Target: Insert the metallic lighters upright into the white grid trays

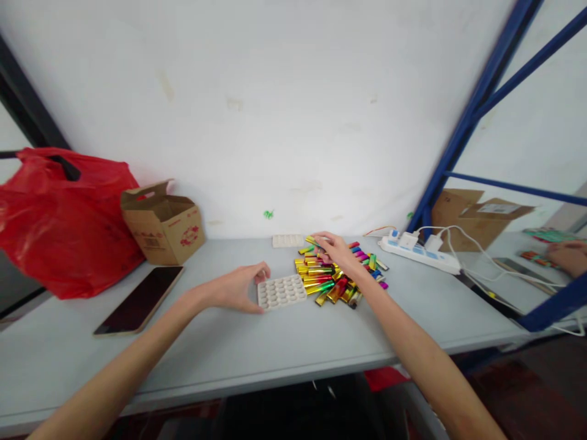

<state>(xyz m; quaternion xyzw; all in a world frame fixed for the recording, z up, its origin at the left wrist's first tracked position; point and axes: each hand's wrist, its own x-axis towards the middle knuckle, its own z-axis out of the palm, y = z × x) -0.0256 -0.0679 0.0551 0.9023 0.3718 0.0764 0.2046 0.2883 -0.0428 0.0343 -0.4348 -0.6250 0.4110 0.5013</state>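
Observation:
My left hand (236,288) curves around the left end of a pale tray (282,292) with rows of round holes, thumb at its near corner and fingers at the far one. The holes look unfilled. To the tray's right lies a loose pile of shiny metallic-coloured lighters (316,270), mostly gold with some red, green, blue and purple. Over the far side of this pile is my right hand (334,249), its fingers pinched on a gold lighter (312,241). Part of the pile is hidden beneath that hand and forearm.
A second pale tray (287,241) lies by the wall. On the left are a phone (140,300), an open cardboard box (167,229) and a red plastic bag (68,226). A power strip (419,253) with cables lies right, near a blue frame (458,140). Another person's hand (568,255) shows far right.

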